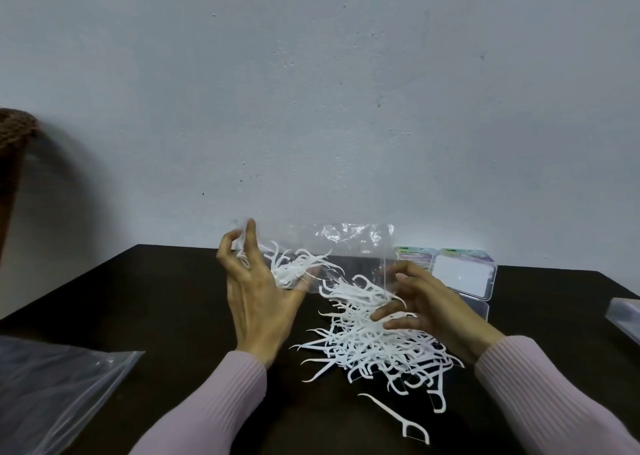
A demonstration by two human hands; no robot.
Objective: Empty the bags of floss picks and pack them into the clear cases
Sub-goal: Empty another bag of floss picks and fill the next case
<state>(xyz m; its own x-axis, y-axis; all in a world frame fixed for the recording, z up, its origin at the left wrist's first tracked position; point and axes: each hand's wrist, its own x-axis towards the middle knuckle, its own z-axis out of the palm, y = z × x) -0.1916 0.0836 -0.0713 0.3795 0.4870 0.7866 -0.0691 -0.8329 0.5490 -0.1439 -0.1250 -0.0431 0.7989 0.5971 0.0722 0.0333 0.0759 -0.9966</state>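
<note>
A clear plastic bag [346, 246] hangs above the dark table [156, 298], with a clump of white floss picks [294, 269] still inside near its left end. My left hand [256, 295] pinches the bag's left corner with raised fingertips. My right hand [426, 305] holds the bag's lower right end, thumb on top and fingers curled beneath, where picks spill out. A loose pile of floss picks [377, 354] lies on the table under that end. One single pick [398, 416] lies apart, nearer me. Clear cases [464, 276] stand behind my right hand.
Another clear plastic bag [59, 392] lies flat at the table's near left. A clear box-like object [625, 317] is cut off at the right edge. A brown woven object [14, 130] shows at the far left. A pale wall rises behind the table.
</note>
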